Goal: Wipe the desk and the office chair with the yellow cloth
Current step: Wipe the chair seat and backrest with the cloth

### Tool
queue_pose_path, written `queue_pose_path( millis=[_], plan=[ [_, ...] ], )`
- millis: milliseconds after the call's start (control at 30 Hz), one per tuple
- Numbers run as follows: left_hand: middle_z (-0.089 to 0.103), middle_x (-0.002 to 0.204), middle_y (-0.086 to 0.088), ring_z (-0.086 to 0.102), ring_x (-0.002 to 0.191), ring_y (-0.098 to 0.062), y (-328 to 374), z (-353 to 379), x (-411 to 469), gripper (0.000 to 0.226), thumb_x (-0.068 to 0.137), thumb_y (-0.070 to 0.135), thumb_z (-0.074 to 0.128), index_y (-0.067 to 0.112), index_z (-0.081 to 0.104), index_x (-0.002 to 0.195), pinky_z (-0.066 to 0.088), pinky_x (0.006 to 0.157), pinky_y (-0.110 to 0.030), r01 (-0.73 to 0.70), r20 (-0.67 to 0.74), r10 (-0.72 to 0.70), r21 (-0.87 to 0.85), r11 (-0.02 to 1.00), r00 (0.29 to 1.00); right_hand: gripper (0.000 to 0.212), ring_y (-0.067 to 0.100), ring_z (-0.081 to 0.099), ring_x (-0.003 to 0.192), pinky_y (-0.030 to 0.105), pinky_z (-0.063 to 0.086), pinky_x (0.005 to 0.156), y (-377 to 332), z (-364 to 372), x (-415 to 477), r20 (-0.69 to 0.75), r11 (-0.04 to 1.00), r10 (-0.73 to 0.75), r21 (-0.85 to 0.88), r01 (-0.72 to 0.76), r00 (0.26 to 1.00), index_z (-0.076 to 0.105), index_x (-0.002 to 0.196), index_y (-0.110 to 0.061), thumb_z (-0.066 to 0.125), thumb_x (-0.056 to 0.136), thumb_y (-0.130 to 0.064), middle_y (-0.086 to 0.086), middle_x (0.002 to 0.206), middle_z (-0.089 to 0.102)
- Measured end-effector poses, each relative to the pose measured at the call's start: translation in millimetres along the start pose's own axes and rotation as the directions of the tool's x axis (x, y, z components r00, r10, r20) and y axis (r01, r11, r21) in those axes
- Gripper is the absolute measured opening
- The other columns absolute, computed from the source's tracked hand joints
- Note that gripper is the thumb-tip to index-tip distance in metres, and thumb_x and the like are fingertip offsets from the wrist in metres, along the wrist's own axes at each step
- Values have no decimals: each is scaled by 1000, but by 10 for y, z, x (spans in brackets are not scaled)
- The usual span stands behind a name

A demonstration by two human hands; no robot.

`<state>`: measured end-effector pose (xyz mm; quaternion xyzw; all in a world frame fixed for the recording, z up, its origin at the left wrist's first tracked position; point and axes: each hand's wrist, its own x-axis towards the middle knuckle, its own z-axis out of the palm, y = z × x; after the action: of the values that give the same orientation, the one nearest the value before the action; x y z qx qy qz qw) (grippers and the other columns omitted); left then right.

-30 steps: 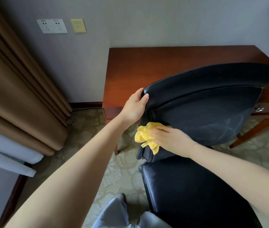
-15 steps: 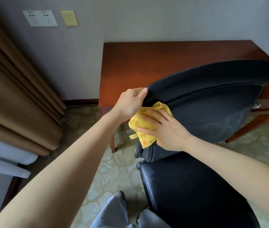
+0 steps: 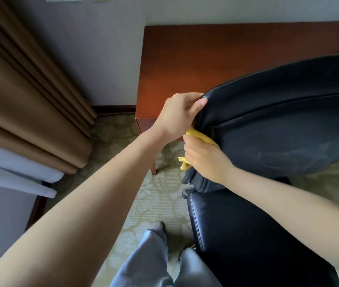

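Note:
A black leather office chair (image 3: 278, 129) stands in front of the reddish-brown wooden desk (image 3: 205, 56), its backrest tilted toward me. My left hand (image 3: 180, 114) grips the backrest's upper left corner, thumb on the front face. My right hand (image 3: 203, 158) grips the yellow cloth (image 3: 198, 136) against the backrest's left edge; most of the cloth is hidden under the hand, with a small end hanging below it. The chair's seat (image 3: 247, 235) lies below my right forearm.
Brown curtains (image 3: 25, 100) hang at the left over a white layer. A grey wall runs behind the desk. Patterned carpet (image 3: 150, 195) covers the floor, and my grey trouser legs (image 3: 154, 262) stand just left of the seat.
My right hand slid the cloth left, from the backrest's front face round to its left edge, so less cloth shows. The view dipped downward and nearer. My left hand keeps its hold on the corner.

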<state>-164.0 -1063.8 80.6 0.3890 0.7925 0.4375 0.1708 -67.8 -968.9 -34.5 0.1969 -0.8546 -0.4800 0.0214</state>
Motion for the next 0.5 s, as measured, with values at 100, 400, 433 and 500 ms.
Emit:
queue_pose_path(
  millis=[100,400,433,500],
  plan=[
    [66,117,0,60,110,-10,-12,40,49,32,101,23,47,6,63,123,48,98,-30,-2,-30,1,-36,999,1000,40,34,48,104,70,-22,100,-113,80,76,130,995,-98,-12,101,987,66,102,-15,27,92,-19,5,95,60],
    [69,112,0,61,109,-10,-3,272,302,30,101,16,44,9,63,124,49,94,-34,-99,-94,90,-88,991,991,64,55,-27,128,63,-28,93,-1030,563,-27,350,967,-125,-166,193,928,-8,145,4,13,102,-38,23,154,-11],
    [68,113,0,61,109,-10,-7,280,336,30,102,16,44,9,62,124,50,94,-33,-107,-85,99,-90,990,991,63,49,-26,131,61,-28,92,-1149,622,-40,386,966,-149,-138,217,911,-12,144,4,12,103,-37,21,153,-15],
    [68,113,0,61,109,-10,-25,286,384,30,102,16,44,8,62,124,50,94,-33,-125,-68,119,-99,987,991,64,43,-20,136,61,-26,91,-1373,738,-41,419,974,-150,-91,205,896,-14,143,3,15,104,-39,17,154,-15]
  ],
)
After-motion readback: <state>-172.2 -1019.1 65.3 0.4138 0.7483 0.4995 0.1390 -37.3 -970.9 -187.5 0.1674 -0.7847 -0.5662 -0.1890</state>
